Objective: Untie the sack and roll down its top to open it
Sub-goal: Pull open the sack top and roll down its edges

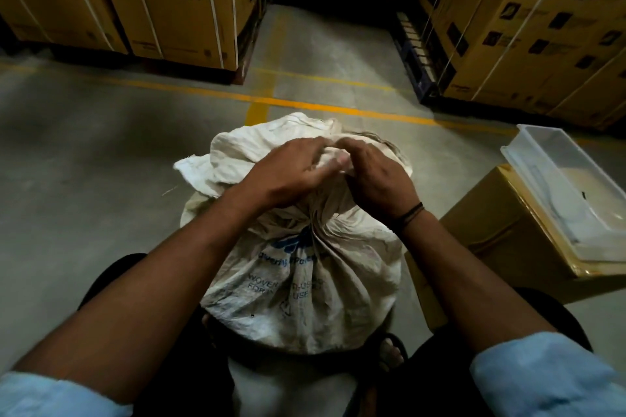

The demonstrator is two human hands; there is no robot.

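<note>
A white woven sack (305, 294) with blue print stands on the floor between my knees, its neck gathered tight just below my hands. Its loose top (237, 152) flops away to the left. My left hand (288, 173) and my right hand (376, 179) meet above the neck. The fingers of both pinch the bunched cloth of the knot, which they partly hide.
A cardboard box (501, 247) stands close on the right with a clear plastic tub (569, 179) on top. Stacked strapped cartons (162, 0) fill the back left and more cartons (542, 27) the back right. A yellow line (305, 105) crosses the concrete floor.
</note>
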